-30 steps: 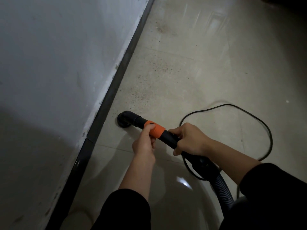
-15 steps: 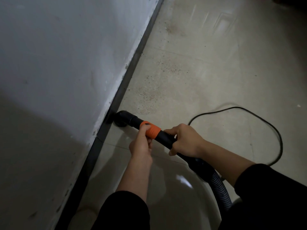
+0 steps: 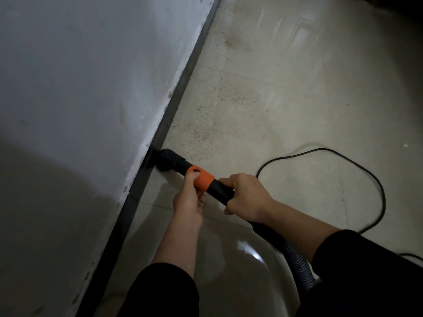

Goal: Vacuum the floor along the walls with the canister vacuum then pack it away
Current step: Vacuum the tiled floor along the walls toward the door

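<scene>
The black vacuum nozzle (image 3: 165,160) sits on the floor, pressed against the dark baseboard (image 3: 174,106) under the white wall. Behind it runs a black wand with an orange collar (image 3: 202,178). My left hand (image 3: 187,197) grips the wand at the orange collar, thumb on top. My right hand (image 3: 247,197) grips the black wand just behind it. The ribbed grey hose (image 3: 297,261) runs back from the wand under my right arm. The canister itself is out of sight.
A black power cord (image 3: 357,165) loops over the beige tiles to the right. Brown dust specks (image 3: 206,131) lie on the floor along the baseboard ahead of the nozzle. A pale rounded object (image 3: 263,282) fills the bottom centre.
The nozzle has slid left from the open tile up against the baseboard. Both hands kept their grip on the wand and moved with it.
</scene>
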